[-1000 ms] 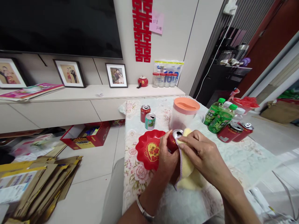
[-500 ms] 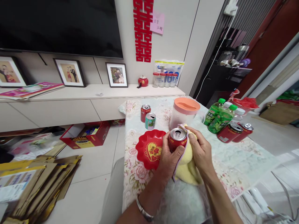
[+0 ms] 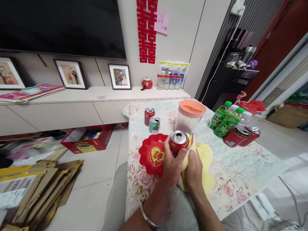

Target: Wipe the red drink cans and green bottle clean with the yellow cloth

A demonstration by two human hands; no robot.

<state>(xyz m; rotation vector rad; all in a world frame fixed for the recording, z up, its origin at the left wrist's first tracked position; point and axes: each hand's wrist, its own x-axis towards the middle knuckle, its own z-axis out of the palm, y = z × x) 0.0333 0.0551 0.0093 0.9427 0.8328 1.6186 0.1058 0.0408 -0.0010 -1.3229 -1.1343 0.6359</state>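
Observation:
My left hand (image 3: 172,166) is wrapped round a red drink can (image 3: 179,143), its silver top facing up with the mouth open. In my right hand (image 3: 194,168) is a yellow cloth (image 3: 204,157) with a purple edge, pressed against the can's right side. Part of the cloth hangs beyond the right hand. Beneath and left of the can, a red scalloped plate (image 3: 148,160) with a gold heart lies on the table, partly hidden by my left hand. Just behind the can stands a clear plastic pitcher (image 3: 184,123) with an orange lid.
A red can (image 3: 149,117) and a short green can (image 3: 154,125) stand at the table's far left. Green-capped bottles (image 3: 227,123) and two red cans (image 3: 237,137) are grouped at the right. The flowered tablecloth (image 3: 144,192) covers the table. Flattened cardboard (image 3: 45,192) lies on the floor.
My right hand has moved left and down along the can with the cloth, which now spreads out more to the right. The can has shifted slightly left and turned in my left hand.

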